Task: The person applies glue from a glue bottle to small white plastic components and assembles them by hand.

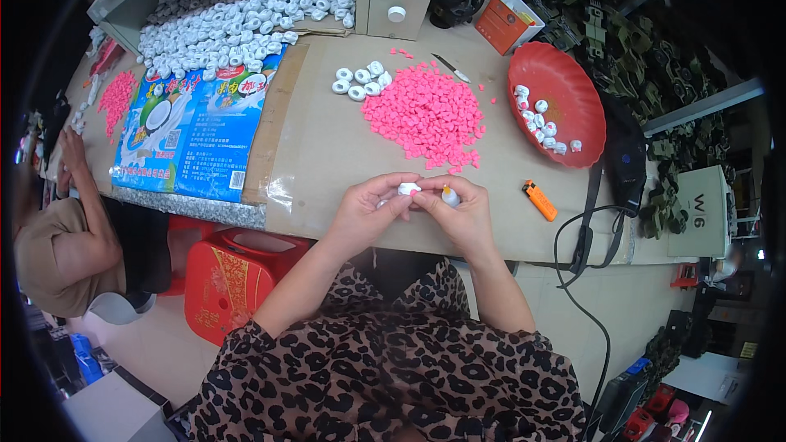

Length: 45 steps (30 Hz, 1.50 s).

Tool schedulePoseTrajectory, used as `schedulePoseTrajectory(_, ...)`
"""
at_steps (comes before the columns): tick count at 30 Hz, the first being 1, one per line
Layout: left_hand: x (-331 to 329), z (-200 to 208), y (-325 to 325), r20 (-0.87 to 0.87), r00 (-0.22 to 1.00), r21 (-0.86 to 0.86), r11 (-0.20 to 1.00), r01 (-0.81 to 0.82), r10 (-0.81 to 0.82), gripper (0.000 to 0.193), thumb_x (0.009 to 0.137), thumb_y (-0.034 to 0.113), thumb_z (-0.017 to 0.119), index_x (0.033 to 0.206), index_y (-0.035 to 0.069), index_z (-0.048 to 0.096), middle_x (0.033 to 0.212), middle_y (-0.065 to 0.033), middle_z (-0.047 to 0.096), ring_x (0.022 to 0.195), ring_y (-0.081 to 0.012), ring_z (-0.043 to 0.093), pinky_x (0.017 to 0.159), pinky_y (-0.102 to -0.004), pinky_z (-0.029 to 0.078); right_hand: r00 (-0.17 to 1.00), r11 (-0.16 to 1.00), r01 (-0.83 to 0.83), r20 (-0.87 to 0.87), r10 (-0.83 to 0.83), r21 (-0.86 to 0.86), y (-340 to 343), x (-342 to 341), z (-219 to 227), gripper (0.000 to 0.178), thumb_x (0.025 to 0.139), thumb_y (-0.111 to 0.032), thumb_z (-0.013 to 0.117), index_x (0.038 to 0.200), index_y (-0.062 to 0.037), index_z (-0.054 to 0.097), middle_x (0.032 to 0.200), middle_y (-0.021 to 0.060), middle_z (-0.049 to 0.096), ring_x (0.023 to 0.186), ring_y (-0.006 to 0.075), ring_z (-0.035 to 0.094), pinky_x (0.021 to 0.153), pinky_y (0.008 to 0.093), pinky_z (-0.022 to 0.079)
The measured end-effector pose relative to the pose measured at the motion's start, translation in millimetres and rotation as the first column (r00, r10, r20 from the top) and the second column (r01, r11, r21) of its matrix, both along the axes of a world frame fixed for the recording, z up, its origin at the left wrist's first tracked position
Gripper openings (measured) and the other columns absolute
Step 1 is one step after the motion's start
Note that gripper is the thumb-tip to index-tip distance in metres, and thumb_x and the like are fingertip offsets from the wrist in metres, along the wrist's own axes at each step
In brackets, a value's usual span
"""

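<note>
My left hand (368, 209) pinches a small rounded white piece (408, 188) between thumb and fingers, over the table's near edge. Another bit of white shows lower in that hand, mostly covered. My right hand (465, 211) is closed around a small white bottle (449, 197) with a yellowish nozzle, like a glue bottle. Its thumb and fingertip meet the white piece, where a speck of pink shows. Just beyond my hands spreads a heap of small pink pieces (426, 110). Several white ring-shaped pieces (357, 92) sit at its left edge.
A red scalloped bowl (585, 106) holds white pieces with pink bits. An orange lighter (539, 200), a knife (451, 68) and a strap with a black cable (585, 237) lie around. Far left, white pieces (237, 24) pile up by blue cardboard (192, 135); another person (70, 245) sits there.
</note>
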<state>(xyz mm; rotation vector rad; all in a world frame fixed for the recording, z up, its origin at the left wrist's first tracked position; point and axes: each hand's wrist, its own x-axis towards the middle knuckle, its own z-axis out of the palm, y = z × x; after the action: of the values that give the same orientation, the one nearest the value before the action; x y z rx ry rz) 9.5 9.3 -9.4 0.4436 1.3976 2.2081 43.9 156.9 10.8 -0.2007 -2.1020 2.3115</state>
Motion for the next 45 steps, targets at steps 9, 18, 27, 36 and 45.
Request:
schedulePoseTrajectory(9,0.7,2.5,-0.6,-0.001,1.0,-0.045,0.999,0.012,-0.012,0.026,0.082,0.004,0.049,0.107,-0.002,0.048,0.09,-0.0076,0.056,0.069,-0.0094,0.05,0.064,-0.0209,0.042,0.994,0.993,-0.067,0.076,0.074,-0.099,6.4,-4.1,6.2,0.013,0.073,-0.003,0.06,0.084,0.0038,0.058,0.077,0.0074,0.059,0.071,0.0097,0.056,0.064,0.0215,0.047)
schedulePoseTrajectory(18,-2.7,1.7,-2.2,0.08,0.997,0.0,1.0,-0.004,0.004,0.021,0.082,0.005,0.049,0.102,-0.002,0.049,0.087,-0.0086,0.056,0.065,-0.0096,0.05,0.061,-0.0207,0.042,0.994,0.997,-0.074,0.077,0.074,-0.014,2.9,-7.3,2.6,0.014,0.073,-0.004,0.061,0.084,0.0037,0.058,0.075,0.007,0.06,0.068,0.0091,0.055,0.063,0.0207,0.046)
schedulePoseTrajectory(27,-2.5,0.6,-1.3,0.088,0.996,0.039,0.999,-0.016,0.013,0.018,0.082,0.002,0.048,0.099,-0.001,0.048,0.083,-0.0042,0.053,0.064,-0.0068,0.048,0.06,-0.0184,0.04,0.999,0.995,-0.05,0.005,0.05,-0.083,-3.2,-3.0,-0.8,0.012,0.075,-0.004,0.06,0.083,0.004,0.058,0.075,0.0068,0.059,0.07,0.0096,0.055,0.063,0.0213,0.045)
schedulePoseTrajectory(36,-1.1,1.9,-1.9,0.056,0.998,0.001,1.0,-0.001,0.001,0.025,0.082,0.004,0.049,0.106,-0.002,0.049,0.082,-0.0075,0.056,0.066,-0.0093,0.05,0.061,-0.0198,0.042,0.998,0.99,-0.05,0.033,0.055,-0.132,-0.1,-5.3,5.0,0.011,0.074,-0.004,0.06,0.081,0.0035,0.058,0.072,0.0063,0.059,0.068,0.0098,0.056,0.062,0.0212,0.046)
schedulePoseTrajectory(45,0.3,5.9,-0.2,0.066,0.996,-0.039,0.997,-0.064,0.067,0.023,0.081,0.002,0.048,0.103,-0.002,0.05,0.083,-0.0044,0.055,0.068,-0.0066,0.05,0.061,-0.018,0.042,0.995,0.998,0.063,-0.079,-0.064,-0.004,-9.1,-0.9,-14.6,0.01,0.072,-0.002,0.061,0.081,0.0025,0.059,0.076,0.0063,0.059,0.067,0.0086,0.055,0.06,0.0195,0.043)
